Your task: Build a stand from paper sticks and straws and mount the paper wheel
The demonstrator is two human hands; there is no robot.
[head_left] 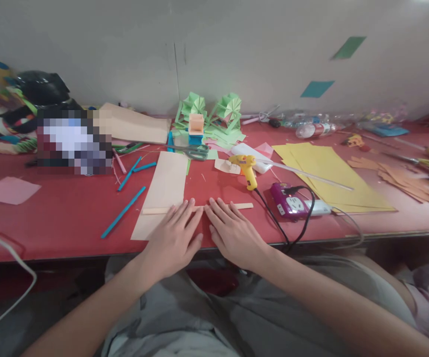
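Grey clothing (185, 322) closest, on the near side of a narrow cream strip (158, 210), with bare forearms (106, 300) stretched across it. Left hand (173, 238) on the strip's left half, right hand (237, 233) on its right half, both palm down. Fingers of both outstretched and released, tips resting flat on the strip. Strip itself on the red table (69, 243), left part across a wider cream sheet (168, 178), right end past the right hand. Left of the strip, three blue sticks (123, 212); farther left, a pink sheet (9, 191). Just beyond the strip's right end, a yellow glue gun (250, 173); right of the strip, a purple power socket (283, 207), then yellow sheets (311, 158). Well beyond the strip, scissors (188, 148), a small peach-and-blue box (195, 124) and green folded paper shapes (231, 106).
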